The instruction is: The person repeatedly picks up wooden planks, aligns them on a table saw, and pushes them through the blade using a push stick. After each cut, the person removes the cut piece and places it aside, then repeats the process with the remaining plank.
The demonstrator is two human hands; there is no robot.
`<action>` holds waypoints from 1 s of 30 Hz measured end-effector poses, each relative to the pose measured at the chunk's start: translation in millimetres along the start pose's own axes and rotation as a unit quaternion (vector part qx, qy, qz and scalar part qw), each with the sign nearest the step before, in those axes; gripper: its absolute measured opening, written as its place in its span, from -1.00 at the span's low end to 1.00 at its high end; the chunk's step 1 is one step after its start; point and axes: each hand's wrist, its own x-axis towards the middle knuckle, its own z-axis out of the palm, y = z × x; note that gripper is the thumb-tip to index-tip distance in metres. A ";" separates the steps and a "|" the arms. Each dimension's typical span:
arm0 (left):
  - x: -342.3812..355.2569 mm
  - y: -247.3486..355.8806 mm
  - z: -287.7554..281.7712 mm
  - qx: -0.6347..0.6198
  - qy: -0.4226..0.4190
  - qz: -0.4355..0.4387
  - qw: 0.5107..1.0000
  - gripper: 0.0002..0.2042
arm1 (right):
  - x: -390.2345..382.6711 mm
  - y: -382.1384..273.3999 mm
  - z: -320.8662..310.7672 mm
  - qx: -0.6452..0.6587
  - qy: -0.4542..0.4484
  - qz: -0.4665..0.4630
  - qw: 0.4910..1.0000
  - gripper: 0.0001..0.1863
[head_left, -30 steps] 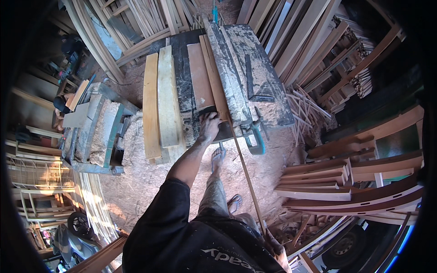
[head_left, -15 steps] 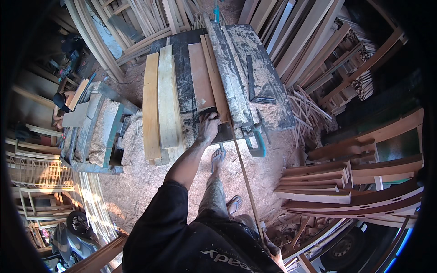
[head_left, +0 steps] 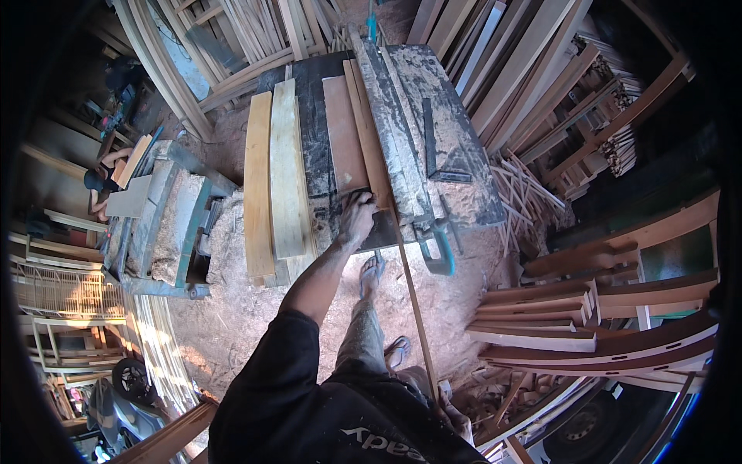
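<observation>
My left hand (head_left: 357, 219) rests with curled fingers on the dark work table (head_left: 318, 166). Just beyond it lies a flat reddish-brown board (head_left: 345, 139), and its fingertips touch the side of a narrow brown wood strip (head_left: 374, 166). What the fingers may grip is hidden. That strip lies along a sawdust-covered straight fence (head_left: 390, 139). A long thin wood piece (head_left: 415, 301) runs from the table's near edge down to my right side. My right hand (head_left: 456, 419) is closed around its near end, partly hidden by my shirt.
Pale planks (head_left: 286, 170) lie on the table's left, a black try square (head_left: 433, 151) on its right. A teal metal part (head_left: 439, 251) juts from the near edge. Curved timbers (head_left: 533, 329) are stacked right. Another person (head_left: 99, 182) works at a left bench (head_left: 174, 224).
My right hand and the near end of the thin wood piece have shifted slightly left. My left hand stays at nearly the same place. The other person's arm has moved.
</observation>
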 end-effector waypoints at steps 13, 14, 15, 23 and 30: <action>4.4 5.6 -0.9 0.037 -0.037 -0.030 0.998 -0.70 | -3.6 -19.7 2.0 -0.079 0.022 -0.059 0.995 -0.55; 3.5 13.9 -6.2 0.035 -0.005 -0.068 0.997 -0.66 | -3.3 -19.5 1.8 -0.062 0.030 -0.055 0.996 -0.55; -0.4 28.4 -10.8 0.040 0.010 -0.117 0.992 -0.63 | -3.1 -18.7 1.6 -0.059 0.031 -0.043 0.997 -0.55; -83.1 198.1 -52.4 -0.528 -0.115 -0.472 0.697 -0.48 | 4.7 -11.6 -1.8 -0.044 0.030 -0.059 0.997 -0.54; -81.0 188.1 -31.9 -0.295 -0.066 -0.347 0.888 -0.38 | 5.4 -24.6 3.9 -0.142 0.026 -0.227 0.963 -0.53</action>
